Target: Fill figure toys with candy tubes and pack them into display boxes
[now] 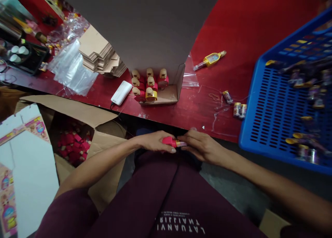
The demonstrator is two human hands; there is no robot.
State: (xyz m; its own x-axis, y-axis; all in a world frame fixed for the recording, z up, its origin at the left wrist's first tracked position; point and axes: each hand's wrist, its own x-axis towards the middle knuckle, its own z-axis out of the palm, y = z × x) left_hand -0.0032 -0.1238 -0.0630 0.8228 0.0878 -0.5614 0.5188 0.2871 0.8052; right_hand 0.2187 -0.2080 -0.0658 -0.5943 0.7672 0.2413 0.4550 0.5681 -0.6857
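Observation:
My left hand (153, 141) is wrapped around a red plastic toy piece (169, 141) just in front of the table edge. A small clear tube (181, 143) with a yellowish collar sticks out of the red piece towards the right. The fingers of my right hand (201, 145) are closed on the tube's far end. Beyond my hands, an open cardboard box (168, 100) stands on the table. Several upright toys with beige tops, mostly red and one yellow (151, 95), stand in its left part. The box's tall grey flap (155, 23) hides the table behind it.
On the red table (233, 27) lie a yellow toy (212, 59), small cylinders (237, 109), a white power bank (121, 92), cardboard inserts (95, 49) and plastic bags (75, 72). A blue basket (255, 103) stands right. Lower left, a carton (70, 108) holds red pieces (75, 143).

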